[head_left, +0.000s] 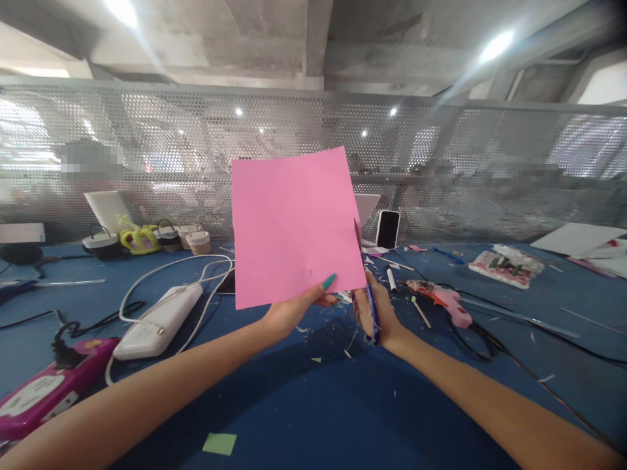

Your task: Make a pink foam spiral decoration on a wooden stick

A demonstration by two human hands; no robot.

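Observation:
A large pink sheet of paper (294,222) is held up in front of me, nearly upright. My left hand (294,308) pinches its lower edge, with the thumb on the near face and the fingers behind. At the sheet's right edge, my right hand (379,310) grips a pair of scissors (373,313) by blue-wrapped handles. The dark blades point up along that edge, one of them in front of the paper. How far the blades are apart is hard to make out.
On the blue table (304,405) lie a white power bank (159,320) with cables, a magenta power strip (59,385), a pink glue gun (445,303), a marker (390,278) and paper scraps. A phone (388,230) stands behind, before a perforated metal screen (480,143). Small baskets (198,241) sit back left.

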